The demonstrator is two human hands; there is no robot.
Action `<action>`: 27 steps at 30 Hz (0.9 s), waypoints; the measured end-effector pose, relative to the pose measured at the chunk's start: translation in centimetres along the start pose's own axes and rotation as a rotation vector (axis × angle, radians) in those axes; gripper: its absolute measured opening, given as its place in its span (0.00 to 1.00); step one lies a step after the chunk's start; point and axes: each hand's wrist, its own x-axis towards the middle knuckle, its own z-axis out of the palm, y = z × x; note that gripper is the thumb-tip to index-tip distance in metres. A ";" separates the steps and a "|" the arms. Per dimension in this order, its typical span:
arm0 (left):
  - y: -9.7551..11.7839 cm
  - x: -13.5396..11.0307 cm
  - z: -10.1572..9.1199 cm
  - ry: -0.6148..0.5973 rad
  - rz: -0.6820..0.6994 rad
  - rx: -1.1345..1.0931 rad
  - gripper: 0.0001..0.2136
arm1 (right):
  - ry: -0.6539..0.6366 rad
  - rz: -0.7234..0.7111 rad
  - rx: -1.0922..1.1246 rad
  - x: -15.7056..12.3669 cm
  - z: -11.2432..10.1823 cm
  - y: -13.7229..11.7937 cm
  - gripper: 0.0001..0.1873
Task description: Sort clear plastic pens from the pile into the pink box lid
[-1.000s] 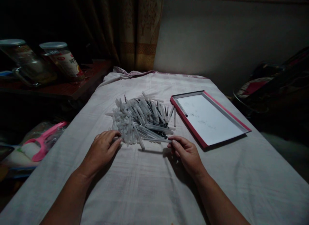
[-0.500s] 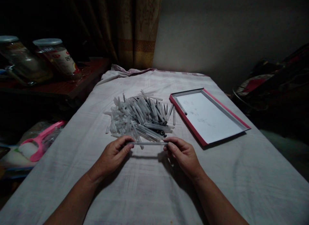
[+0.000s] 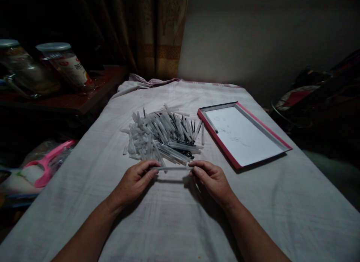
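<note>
My left hand and my right hand each pinch one end of a thin clear pen, held level just above the white cloth. Right behind it lies a heap of clear pen barrels, caps and black refills. A shallow red-edged box lid with a white inside sits to the right of the heap, and a single pen lies in it along its left wall.
Two lidded jars stand on a dark wooden shelf at the left. A pink-handled tool in a plastic bag lies low on the left. A curtain hangs behind, and dark bags sit at the right.
My left hand left the heap and took the pen's left end. Both hands now hold the pen a little nearer to me and closer together.
</note>
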 end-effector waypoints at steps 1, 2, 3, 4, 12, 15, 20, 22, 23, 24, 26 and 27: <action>0.1 0.0 0.2 -0.018 0.011 0.004 0.12 | -0.035 -0.005 -0.036 0.0 -0.1 0.0 0.18; 0.2 -0.1 0.4 -0.037 0.024 0.008 0.12 | -0.076 -0.008 -0.077 0.0 -0.2 0.0 0.17; 0.3 -0.1 0.6 -0.056 0.035 0.014 0.11 | -0.119 -0.010 -0.123 0.0 -0.4 0.0 0.17; 0.4 -0.2 0.8 -0.066 0.045 0.017 0.11 | -0.162 -0.012 -0.167 0.0 -0.5 -0.1 0.16; -0.4 -0.1 1.9 -0.001 0.031 -0.059 0.08 | -0.236 -0.132 -0.338 0.2 -0.5 0.0 0.16; -0.6 0.0 2.0 0.006 0.015 -0.081 0.08 | -0.229 -0.155 -0.352 0.3 -0.2 0.4 0.16; -0.7 0.1 2.1 0.002 -0.017 -0.107 0.09 | -0.225 -0.172 -0.381 0.2 0.0 0.4 0.16; -0.6 0.2 2.1 -0.016 -0.040 -0.126 0.10 | -0.234 -0.178 -0.438 0.1 -0.1 -0.1 0.15; -0.6 0.3 2.2 -0.026 -0.052 -0.139 0.11 | -0.244 -0.196 -0.486 0.0 -0.2 -0.4 0.15; -0.6 0.4 2.2 -0.034 -0.066 -0.159 0.12 | -0.254 -0.225 -0.539 0.0 -0.5 -0.8 0.14; -0.6 0.6 2.2 -0.029 -0.090 -0.225 0.15 | -0.240 -0.305 -0.624 0.4 -1.7 -1.5 0.12; -0.6 0.7 2.1 -0.025 -0.101 -0.266 0.18 | -0.200 -0.341 -0.646 0.8 -2.6 -1.9 0.12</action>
